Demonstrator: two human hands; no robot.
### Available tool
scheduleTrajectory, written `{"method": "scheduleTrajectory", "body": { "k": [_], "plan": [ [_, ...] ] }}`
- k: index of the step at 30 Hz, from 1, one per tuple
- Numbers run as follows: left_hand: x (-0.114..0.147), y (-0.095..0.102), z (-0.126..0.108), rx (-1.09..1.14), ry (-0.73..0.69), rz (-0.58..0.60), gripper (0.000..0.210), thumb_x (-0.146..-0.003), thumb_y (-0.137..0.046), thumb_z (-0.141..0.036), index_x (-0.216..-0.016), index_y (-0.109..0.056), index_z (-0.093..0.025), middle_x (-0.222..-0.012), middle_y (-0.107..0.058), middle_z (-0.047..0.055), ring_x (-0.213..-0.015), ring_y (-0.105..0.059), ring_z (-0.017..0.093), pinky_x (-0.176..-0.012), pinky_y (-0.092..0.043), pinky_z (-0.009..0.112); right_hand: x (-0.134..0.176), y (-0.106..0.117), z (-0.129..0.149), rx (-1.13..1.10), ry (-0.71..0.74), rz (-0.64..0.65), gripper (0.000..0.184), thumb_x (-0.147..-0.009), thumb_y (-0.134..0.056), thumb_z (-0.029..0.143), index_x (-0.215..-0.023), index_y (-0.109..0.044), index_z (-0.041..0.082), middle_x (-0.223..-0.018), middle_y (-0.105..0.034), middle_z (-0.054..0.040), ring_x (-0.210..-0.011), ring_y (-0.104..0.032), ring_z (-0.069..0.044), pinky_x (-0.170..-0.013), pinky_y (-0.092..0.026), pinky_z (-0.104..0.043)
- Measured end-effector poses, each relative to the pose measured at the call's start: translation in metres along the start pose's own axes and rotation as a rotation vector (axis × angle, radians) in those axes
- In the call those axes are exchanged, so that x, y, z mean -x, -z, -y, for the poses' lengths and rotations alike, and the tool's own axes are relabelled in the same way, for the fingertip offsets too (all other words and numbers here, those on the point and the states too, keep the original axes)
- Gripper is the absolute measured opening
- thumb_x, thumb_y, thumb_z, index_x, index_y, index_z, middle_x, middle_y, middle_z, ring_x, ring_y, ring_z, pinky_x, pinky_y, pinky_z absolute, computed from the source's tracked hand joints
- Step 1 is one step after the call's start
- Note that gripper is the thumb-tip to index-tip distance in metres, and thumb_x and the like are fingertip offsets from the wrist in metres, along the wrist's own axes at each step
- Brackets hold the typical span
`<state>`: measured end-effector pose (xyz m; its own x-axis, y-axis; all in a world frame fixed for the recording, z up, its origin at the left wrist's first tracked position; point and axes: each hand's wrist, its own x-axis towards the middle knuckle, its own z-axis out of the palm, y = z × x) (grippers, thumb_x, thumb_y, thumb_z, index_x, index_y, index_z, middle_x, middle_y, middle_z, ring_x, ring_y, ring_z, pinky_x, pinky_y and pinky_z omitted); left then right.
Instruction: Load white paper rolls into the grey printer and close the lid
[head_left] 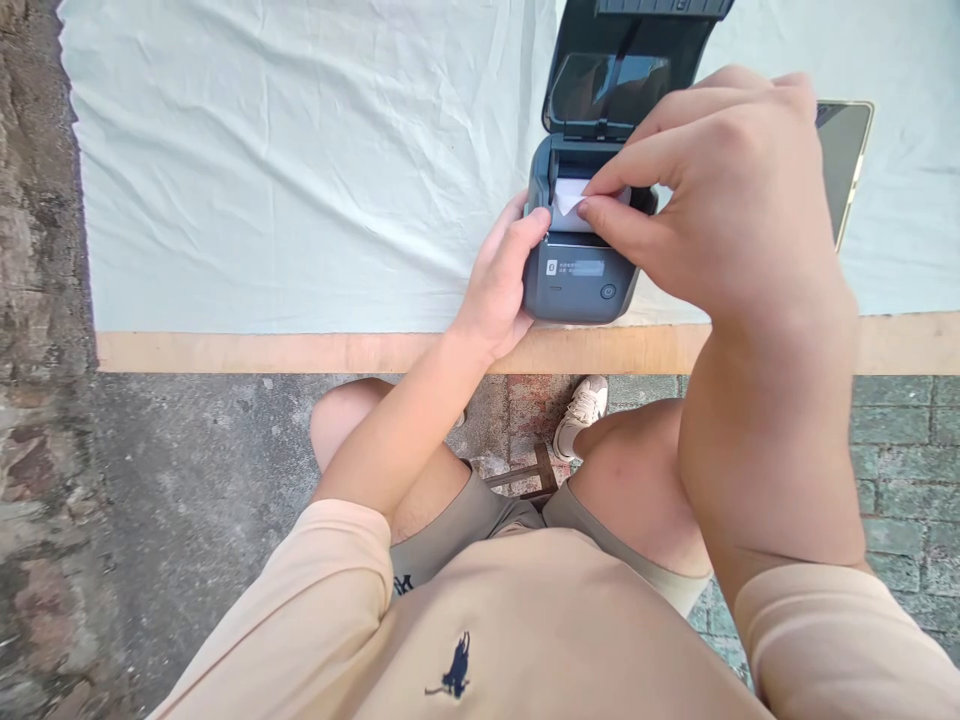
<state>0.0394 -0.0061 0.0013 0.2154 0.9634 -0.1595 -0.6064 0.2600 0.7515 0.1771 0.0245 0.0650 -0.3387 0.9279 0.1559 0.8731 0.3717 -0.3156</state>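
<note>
A dark grey label printer [577, 285] stands at the table's front edge with its lid [626, 70] flipped up and back. Inside its bay sits a white paper roll [574, 218]. My left hand [499, 275] grips the printer's left side, thumb on the top edge of the body. Above the bay, my right hand [720, 180] pinches the loose end of the paper between thumb and forefinger. A small folded corner of paper shows at those fingertips. The right part of the bay is hidden behind my right hand.
A phone or tablet with a pale edge [847, 165] lies to the right, partly behind my right hand. A wrinkled white cloth [300, 180] covers the table, and its bare wooden front edge [300, 352] shows. At the far left is a rough wall [37, 400].
</note>
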Motion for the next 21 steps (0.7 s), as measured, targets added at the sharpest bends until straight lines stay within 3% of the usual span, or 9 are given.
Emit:
{"method": "scheduleTrajectory", "body": {
  "k": [6,11,14,17,19,21],
  "plan": [
    [0.000,0.001,-0.003,0.049,0.034,0.040,0.032,-0.090,-0.037,-0.045,-0.085,-0.057,-0.021,-0.090,-0.067,0.003,-0.133,-0.049,0.024,-0.107,-0.048,0.034,0.007,0.014,0.008,-0.026,0.127,0.002,0.020,-0.085,-0.051,0.032,-0.074,-0.068,0.029,-0.077,-0.065,-0.0002,-0.103,-0.057,-0.024,-0.093,-0.033,-0.048],
    [0.001,0.001,-0.003,-0.042,0.023,-0.054,0.013,-0.087,-0.044,-0.023,-0.094,-0.055,-0.019,-0.085,-0.061,-0.001,-0.133,-0.051,0.021,-0.107,-0.047,0.037,0.009,0.018,0.012,-0.077,0.170,0.103,0.020,-0.082,-0.056,0.036,-0.067,-0.066,0.027,-0.074,-0.065,0.0016,-0.093,-0.058,-0.023,-0.089,-0.035,-0.047],
    [0.002,0.002,-0.001,-0.046,0.021,-0.060,0.017,-0.085,-0.049,-0.020,-0.101,-0.055,-0.020,-0.090,-0.063,-0.001,-0.133,-0.051,0.023,-0.107,-0.047,0.038,0.008,0.017,0.005,-0.220,0.178,-0.074,0.022,-0.083,-0.056,0.036,-0.067,-0.062,0.022,-0.071,-0.061,-0.0011,-0.082,-0.058,-0.018,-0.079,-0.042,-0.036],
    [0.003,0.003,0.000,-0.003,0.006,-0.052,0.024,-0.080,-0.057,-0.021,-0.104,-0.056,-0.023,-0.096,-0.065,0.000,-0.134,-0.049,0.024,-0.107,-0.047,0.037,0.007,0.018,-0.003,-0.282,0.115,-0.317,0.014,-0.084,-0.052,0.027,-0.081,-0.063,0.018,-0.086,-0.062,-0.0052,-0.089,-0.058,-0.018,-0.071,-0.042,-0.030],
    [0.003,0.004,0.000,0.000,0.007,-0.042,0.025,-0.080,-0.057,-0.022,-0.104,-0.055,-0.024,-0.094,-0.066,0.000,-0.131,-0.052,0.023,-0.107,-0.048,0.037,0.007,0.020,-0.004,-0.255,0.149,-0.231,0.014,-0.081,-0.057,0.029,-0.089,-0.063,0.018,-0.093,-0.063,-0.0052,-0.092,-0.058,-0.019,-0.075,-0.043,-0.031],
    [0.003,0.004,-0.001,-0.007,0.002,-0.020,0.018,-0.082,-0.055,-0.023,-0.100,-0.056,-0.023,-0.090,-0.065,-0.001,-0.122,-0.059,0.022,-0.103,-0.050,0.034,0.008,0.024,-0.002,-0.190,0.211,0.006,0.019,-0.075,-0.066,0.033,-0.091,-0.064,0.023,-0.095,-0.064,-0.0023,-0.095,-0.057,-0.021,-0.086,-0.043,-0.037]
  ]
}}
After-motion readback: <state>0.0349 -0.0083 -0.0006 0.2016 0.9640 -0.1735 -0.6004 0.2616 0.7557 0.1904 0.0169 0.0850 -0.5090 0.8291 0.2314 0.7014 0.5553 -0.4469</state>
